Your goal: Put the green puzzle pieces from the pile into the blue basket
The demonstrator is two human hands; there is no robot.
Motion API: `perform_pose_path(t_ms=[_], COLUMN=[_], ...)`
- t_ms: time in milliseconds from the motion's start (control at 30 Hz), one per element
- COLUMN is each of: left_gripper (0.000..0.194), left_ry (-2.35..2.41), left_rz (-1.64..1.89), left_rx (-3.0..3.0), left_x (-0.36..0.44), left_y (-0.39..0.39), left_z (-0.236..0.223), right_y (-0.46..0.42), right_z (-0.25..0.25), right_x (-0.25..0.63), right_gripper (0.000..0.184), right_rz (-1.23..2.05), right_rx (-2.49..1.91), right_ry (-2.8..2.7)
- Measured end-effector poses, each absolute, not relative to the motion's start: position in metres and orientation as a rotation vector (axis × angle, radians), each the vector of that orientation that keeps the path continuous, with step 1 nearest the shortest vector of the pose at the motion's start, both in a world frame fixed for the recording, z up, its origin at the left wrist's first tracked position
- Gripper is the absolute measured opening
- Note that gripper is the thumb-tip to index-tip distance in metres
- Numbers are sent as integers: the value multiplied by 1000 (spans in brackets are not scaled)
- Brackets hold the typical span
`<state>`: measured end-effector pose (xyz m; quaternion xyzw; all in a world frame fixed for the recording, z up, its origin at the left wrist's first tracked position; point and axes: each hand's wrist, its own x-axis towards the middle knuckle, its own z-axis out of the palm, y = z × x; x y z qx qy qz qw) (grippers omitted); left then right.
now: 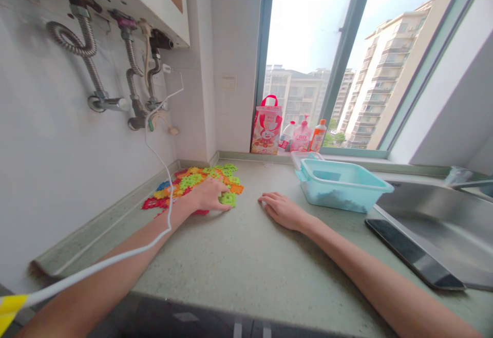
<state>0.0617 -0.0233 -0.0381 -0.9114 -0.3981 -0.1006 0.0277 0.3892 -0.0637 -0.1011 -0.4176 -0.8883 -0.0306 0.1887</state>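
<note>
A pile of colourful plastic snowflake pieces point(192, 181), green, orange, yellow and red, lies in the counter's back left corner. My left hand point(208, 194) rests on the pile's near edge, its fingers curled over a green piece point(228, 199). My right hand point(281, 208) lies flat and palm down on the bare counter point(239, 256), fingers apart and holding nothing, a short way right of the pile. A light blue plastic bin point(339, 184) stands just right of that hand.
A steel sink point(442, 214) takes the right side, with a dark phone point(414, 253) on its edge. A red bag point(266, 127) and bottles point(304, 136) stand on the window sill. Pipes point(131, 86) hang on the left wall; a white cable point(157, 158) crosses my left arm.
</note>
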Motion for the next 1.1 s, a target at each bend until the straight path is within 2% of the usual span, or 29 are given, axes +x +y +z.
perform_pose_path(t_ms=[133, 267, 333, 400, 433, 533, 633, 733, 933, 1100], left_gripper=[50, 62, 56, 40, 34, 31, 35, 46, 54, 54], left_ry=[-1061, -932, -865, -882, -968, -1350, -1533, -1675, -1629, -1582], left_rz=[-410, -590, -672, -713, -712, -500, -435, -291, -380, -328], left_rx=[-2937, -3128, -3171, -3066, -2951, -2503, -2364, -2384, -2395, -2294], left_x=[78, 90, 86, 73, 62, 17, -30, -59, -53, -40], left_y=[-33, -38, -36, -27, -20, 7, 34, 50, 53, 52], left_z=[-50, -53, -45, -32, -25, -10, -9, -20, -45, -55], right_y=[-67, -81, -90, -95, -96, -94, -91, -94, -105, -105], right_z=[-100, -92, -87, -85, -85, -87, -86, -83, -75, -75], right_x=[387, 369, 356, 345, 341, 335, 336, 338, 344, 345], right_gripper=[42, 50, 51, 53, 54, 49, 41, 40, 55, 51], right_rz=[-82, -26, 36, 109, 144, 210, 216, 212, 179, 149], right_rx=[-1163, -1016, -952, -948, -961, -988, -939, -930, -973, -993], right_ry=[-2477, -2425, -2440, -2500, -2536, -2587, -2566, -2551, -2583, -2589])
